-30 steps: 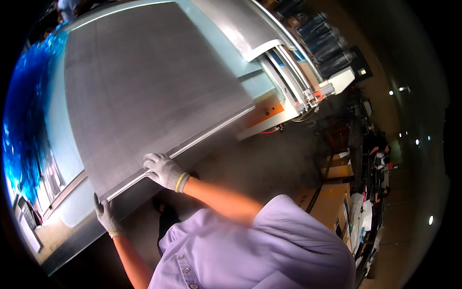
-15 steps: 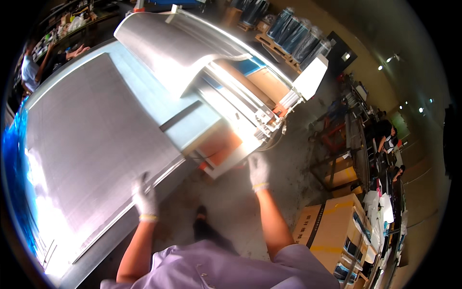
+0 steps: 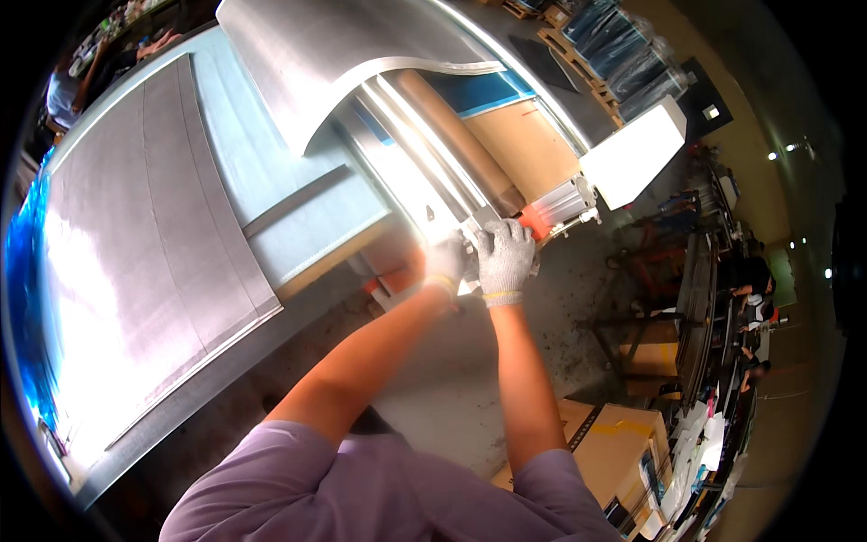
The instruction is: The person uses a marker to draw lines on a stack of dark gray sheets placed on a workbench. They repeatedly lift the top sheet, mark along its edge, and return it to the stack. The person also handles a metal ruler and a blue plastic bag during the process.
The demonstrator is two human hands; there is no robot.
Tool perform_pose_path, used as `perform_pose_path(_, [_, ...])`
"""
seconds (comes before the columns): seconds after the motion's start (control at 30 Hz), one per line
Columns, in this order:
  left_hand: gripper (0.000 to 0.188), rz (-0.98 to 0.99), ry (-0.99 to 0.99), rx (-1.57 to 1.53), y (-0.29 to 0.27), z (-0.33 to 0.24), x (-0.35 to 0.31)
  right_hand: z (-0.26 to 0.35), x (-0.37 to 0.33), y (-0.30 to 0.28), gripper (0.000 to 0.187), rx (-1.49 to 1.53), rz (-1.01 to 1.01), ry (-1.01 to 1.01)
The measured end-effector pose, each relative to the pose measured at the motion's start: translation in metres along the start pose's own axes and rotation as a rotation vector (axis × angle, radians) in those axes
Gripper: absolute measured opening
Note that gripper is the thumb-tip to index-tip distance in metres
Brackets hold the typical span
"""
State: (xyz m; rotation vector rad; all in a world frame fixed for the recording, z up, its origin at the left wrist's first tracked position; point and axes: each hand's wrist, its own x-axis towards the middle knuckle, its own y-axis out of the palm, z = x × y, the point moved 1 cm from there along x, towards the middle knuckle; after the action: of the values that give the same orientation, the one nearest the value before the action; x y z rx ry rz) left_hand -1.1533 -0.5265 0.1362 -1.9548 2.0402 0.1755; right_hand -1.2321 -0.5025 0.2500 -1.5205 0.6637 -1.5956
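Both my hands wear pale knitted gloves and are close together at the near end of a roller machine. My right hand (image 3: 506, 260) has its fingers bent over the metal end fitting (image 3: 482, 219) of the rollers. Just left of it, my left hand (image 3: 444, 260) is smeared by motion and its fingers cannot be made out. Shiny metal rollers (image 3: 433, 135) and a brown roll (image 3: 456, 135) run away from my hands. A grey sheet (image 3: 361, 36) curves up over their far part. Another grey sheet (image 3: 135, 226) lies flat on the table at left.
A light blue surface (image 3: 271, 172) with a dark strip (image 3: 298, 200) lies between the sheets. Right of the rollers are an orange part (image 3: 535, 222) and a white cover (image 3: 634, 154). A cardboard box (image 3: 614, 443) stands at lower right. Other people work at far left and far right.
Both hands have moved to the roller end, the left one from the flat sheet's edge rightward, the right one forward. My view has shifted closer to the machine.
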Motion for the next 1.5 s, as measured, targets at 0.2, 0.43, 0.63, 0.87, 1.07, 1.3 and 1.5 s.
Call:
perform_pose_path(0.2, [0.028, -0.006, 0.077, -0.150, -0.014, 0.038, 0.009, 0.001, 0.003, -0.001, 0.016, -0.077, 0.044, 0.002])
perform_pose_path(0.43, [0.009, 0.111, 0.304, -0.191, -0.022, 0.031, 0.028, 0.020, 0.016, -0.014, 0.025, -0.173, 0.197, 0.078])
perform_pose_path(0.63, [0.014, 0.161, 0.793, 0.522, -0.025, 0.035, 0.046, 0.014, 0.009, -0.015, 0.025, -0.116, 0.084, 0.050])
perform_pose_path(0.87, [0.024, 0.271, 0.400, 0.256, -0.022, -0.004, 0.022, 0.013, -0.101, 0.039, 0.014, 0.768, -0.117, 0.774])
perform_pose_path(1.07, [0.029, 0.246, 0.448, 0.351, -0.052, 0.044, 0.050, 0.005, -0.077, 0.130, 0.010, 2.016, 0.128, 1.098])
perform_pose_path(1.3, [0.031, 0.152, 0.400, 0.347, -0.212, 0.016, -0.080, 0.008, -0.093, 0.132, 0.024, 1.428, 0.134, 1.242])
perform_pose_path(1.5, [0.032, -0.378, 0.107, 0.407, -0.443, 0.106, -0.261, 0.158, -0.191, 0.080, 0.034, 1.336, 0.884, 0.888])
